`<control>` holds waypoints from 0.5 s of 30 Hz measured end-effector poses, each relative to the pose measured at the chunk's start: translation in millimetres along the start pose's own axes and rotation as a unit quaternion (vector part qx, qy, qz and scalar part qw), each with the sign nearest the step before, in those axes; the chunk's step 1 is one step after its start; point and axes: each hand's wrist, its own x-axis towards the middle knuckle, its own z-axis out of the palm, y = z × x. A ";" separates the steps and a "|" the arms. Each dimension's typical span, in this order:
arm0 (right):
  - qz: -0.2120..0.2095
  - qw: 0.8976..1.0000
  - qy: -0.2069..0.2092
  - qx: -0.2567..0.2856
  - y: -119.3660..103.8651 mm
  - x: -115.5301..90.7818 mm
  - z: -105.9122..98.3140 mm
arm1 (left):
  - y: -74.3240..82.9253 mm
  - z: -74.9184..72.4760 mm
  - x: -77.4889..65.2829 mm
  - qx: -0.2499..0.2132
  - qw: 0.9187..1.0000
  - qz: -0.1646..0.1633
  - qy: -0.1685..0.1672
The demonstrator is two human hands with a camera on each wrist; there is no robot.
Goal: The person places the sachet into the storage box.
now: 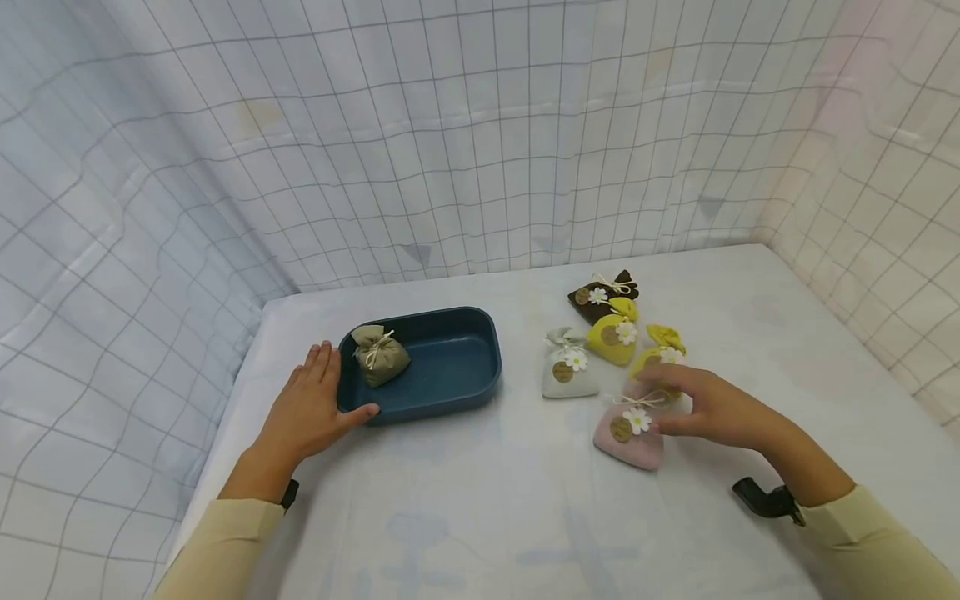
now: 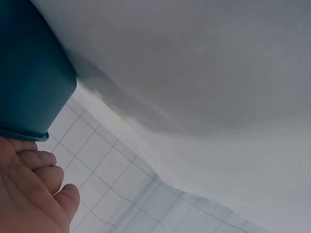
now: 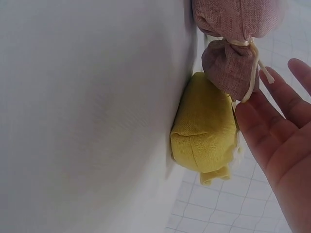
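Note:
My left hand rests along the left end of a dark blue tray, its fingers nearly straight and the thumb at the front rim. Inside the tray's left end sits an olive drawstring pouch. Over a pink drawstring pouch with a white flower and a round tag hovers my right hand, thumb and fingers spread. Its fingertips are right at the pouch's tied neck in the right wrist view. Just behind the pink pouch lies a yellow pouch, partly hidden by the hand in the head view.
A white pouch, another yellow pouch and a dark brown pouch lie close together right of the tray. White cloth covers the table. Grid-patterned curtains enclose the back and sides.

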 end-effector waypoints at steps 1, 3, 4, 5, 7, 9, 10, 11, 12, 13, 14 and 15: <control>0.000 1.000 -0.004 0.003 -0.1 0.2 0.0 | 0.8 -0.5 0.0 -0.001 1.000 0.001 -0.001; 0.001 1.000 -0.011 0.008 0.1 0.7 0.3 | 1.8 -1.5 0.2 -0.006 1.000 0.000 -0.007; 0.002 1.000 -0.014 0.009 0.4 0.8 0.5 | 2.4 -2.0 0.3 -0.009 1.000 -0.001 -0.011; 0.003 1.000 -0.016 0.009 0.4 0.9 0.9 | 2.9 -2.3 0.4 -0.012 1.000 -0.002 -0.015; 0.009 1.000 -0.019 0.006 0.4 1.1 2.0 | 3.3 -2.7 0.9 -0.017 1.000 -0.003 -0.021; 0.015 1.000 -0.021 0.004 0.5 1.0 3.9 | 3.3 -2.5 1.4 -0.023 0.999 -0.003 -0.023; 0.018 1.000 -0.021 0.003 0.5 0.9 5.0 | 3.2 -2.4 1.5 -0.026 0.999 -0.003 -0.022; 0.021 1.000 -0.023 0.002 0.6 0.8 6.2 | 3.1 -2.0 1.4 -0.029 0.999 -0.003 -0.022; 0.023 0.999 -0.023 0.000 1.0 0.7 7.5 | 2.8 -1.5 1.4 -0.032 0.999 -0.003 -0.022; 0.023 0.999 -0.024 0.000 1.5 0.9 9.0 | 2.3 -0.8 1.5 -0.036 0.999 -0.004 -0.024; 0.025 0.999 -0.024 -0.001 1.9 0.8 10.4 | 2.0 -0.1 1.2 -0.039 0.999 -0.006 -0.026; 0.026 0.999 -0.025 -0.001 2.3 1.1 11.7 | 1.5 0.8 1.0 -0.041 0.999 -0.008 -0.028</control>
